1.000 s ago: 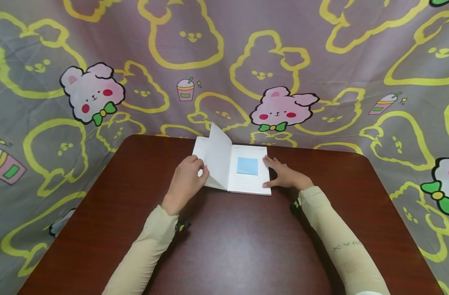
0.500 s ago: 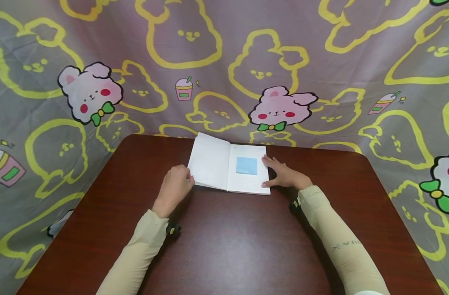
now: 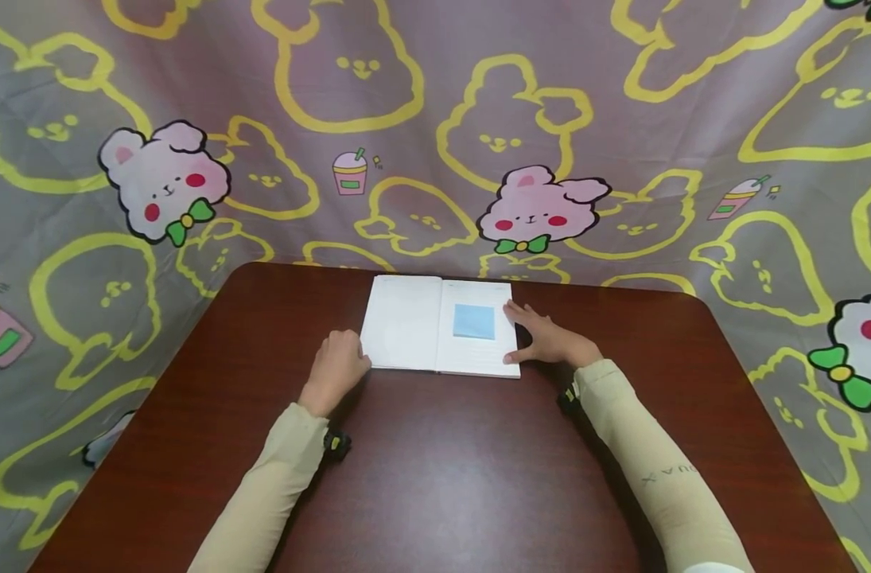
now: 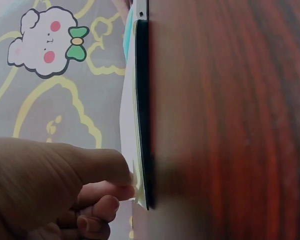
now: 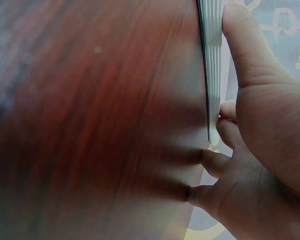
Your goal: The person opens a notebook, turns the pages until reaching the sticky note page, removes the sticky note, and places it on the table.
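An open notebook (image 3: 399, 322) lies flat towards the far side of the table, a blue sticky pad (image 3: 474, 321) on its right page. At the lower left corner is my left hand (image 3: 337, 368), fingers curled. In the left wrist view its thumb and forefinger pinch the corner of a page (image 4: 128, 115) at the notebook's outer edge. My right hand (image 3: 550, 338) lies spread along the right edge. Its thumb (image 5: 242, 37) rests on the right page, and the right wrist view has other fingers beside the page stack (image 5: 213, 65), some of them reaching down to the table.
The dark wooden table (image 3: 449, 477) extends towards me on the near side. A patterned curtain (image 3: 435, 119) with rabbit drawings rises behind it and on both sides. Each wrist carries a small black camera, the left one (image 3: 337, 444) beside the sleeve.
The raised page has come down flat onto the left side of the notebook. My left hand has moved left and slightly nearer with it. My right hand stays at the right edge.
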A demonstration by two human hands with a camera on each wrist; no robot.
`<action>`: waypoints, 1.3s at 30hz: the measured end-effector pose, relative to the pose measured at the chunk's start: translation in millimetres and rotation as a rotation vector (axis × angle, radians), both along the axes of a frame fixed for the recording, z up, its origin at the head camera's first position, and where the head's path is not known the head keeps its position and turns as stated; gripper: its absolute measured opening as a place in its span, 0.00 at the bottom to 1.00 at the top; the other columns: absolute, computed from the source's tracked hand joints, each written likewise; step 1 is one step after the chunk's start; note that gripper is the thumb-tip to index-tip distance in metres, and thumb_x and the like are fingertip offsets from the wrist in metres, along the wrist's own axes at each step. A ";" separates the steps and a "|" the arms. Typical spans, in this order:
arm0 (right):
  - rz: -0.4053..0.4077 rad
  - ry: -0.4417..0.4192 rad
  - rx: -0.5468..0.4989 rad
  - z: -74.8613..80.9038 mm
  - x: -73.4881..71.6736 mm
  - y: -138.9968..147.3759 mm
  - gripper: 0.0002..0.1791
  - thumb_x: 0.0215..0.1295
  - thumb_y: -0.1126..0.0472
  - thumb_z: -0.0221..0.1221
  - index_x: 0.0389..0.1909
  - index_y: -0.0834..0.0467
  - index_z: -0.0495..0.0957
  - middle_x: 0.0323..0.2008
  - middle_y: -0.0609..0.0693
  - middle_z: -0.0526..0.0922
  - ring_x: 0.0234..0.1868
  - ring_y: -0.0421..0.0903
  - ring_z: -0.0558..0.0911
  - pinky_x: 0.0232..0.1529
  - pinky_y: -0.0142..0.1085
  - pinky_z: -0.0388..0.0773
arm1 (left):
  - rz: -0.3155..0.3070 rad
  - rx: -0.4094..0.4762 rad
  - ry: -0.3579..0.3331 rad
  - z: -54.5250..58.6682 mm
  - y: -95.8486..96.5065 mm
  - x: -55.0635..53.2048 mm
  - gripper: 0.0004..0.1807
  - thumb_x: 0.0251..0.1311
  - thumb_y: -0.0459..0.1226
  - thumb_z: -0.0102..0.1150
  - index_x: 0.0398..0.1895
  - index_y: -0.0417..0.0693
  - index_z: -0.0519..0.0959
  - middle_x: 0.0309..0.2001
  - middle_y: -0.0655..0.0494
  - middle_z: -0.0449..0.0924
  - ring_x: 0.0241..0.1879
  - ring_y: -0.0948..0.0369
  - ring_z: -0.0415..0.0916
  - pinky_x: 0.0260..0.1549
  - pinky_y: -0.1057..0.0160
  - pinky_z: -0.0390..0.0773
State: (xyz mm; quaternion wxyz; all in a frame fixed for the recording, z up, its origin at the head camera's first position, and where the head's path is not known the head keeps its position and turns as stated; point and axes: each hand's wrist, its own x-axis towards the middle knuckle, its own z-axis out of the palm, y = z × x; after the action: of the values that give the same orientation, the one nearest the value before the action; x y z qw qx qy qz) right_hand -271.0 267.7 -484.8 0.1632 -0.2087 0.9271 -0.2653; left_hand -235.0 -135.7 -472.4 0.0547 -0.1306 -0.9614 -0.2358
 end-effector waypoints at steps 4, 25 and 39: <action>-0.004 0.005 0.007 1.4 0.5 -2.0 0.64 0.58 0.42 0.72 0.81 0.63 0.41 0.82 0.62 0.40 0.80 0.69 0.36 0.70 0.74 0.35 | 0.018 0.008 -0.048 -2.8 -0.6 -1.6 0.24 0.48 0.25 0.55 0.06 0.51 0.56 0.14 0.63 0.47 0.18 0.62 0.51 0.15 0.64 0.55; -0.011 0.005 0.011 5.4 1.0 -2.6 0.63 0.58 0.44 0.72 0.81 0.64 0.41 0.82 0.63 0.40 0.80 0.69 0.36 0.70 0.74 0.35 | 0.021 -0.259 0.107 3.0 22.1 -9.5 0.13 0.54 0.35 0.69 0.34 0.32 0.80 0.33 0.37 0.78 0.36 0.40 0.78 0.32 0.45 0.79; -0.004 -0.002 -0.013 1.2 0.6 -2.4 0.64 0.57 0.43 0.73 0.81 0.63 0.42 0.82 0.62 0.40 0.80 0.68 0.36 0.70 0.74 0.34 | -0.301 -0.329 0.061 -3.8 69.0 -42.6 0.31 0.76 0.48 0.51 0.74 0.41 0.67 0.77 0.35 0.57 0.77 0.39 0.53 0.74 0.41 0.57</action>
State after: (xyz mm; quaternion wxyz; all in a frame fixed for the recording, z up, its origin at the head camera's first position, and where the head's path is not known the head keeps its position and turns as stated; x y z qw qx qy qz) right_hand -270.4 265.3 -483.6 0.1623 -0.2077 0.9255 -0.2719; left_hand -277.6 -66.8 -476.2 0.0257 -0.2868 -0.9545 -0.0772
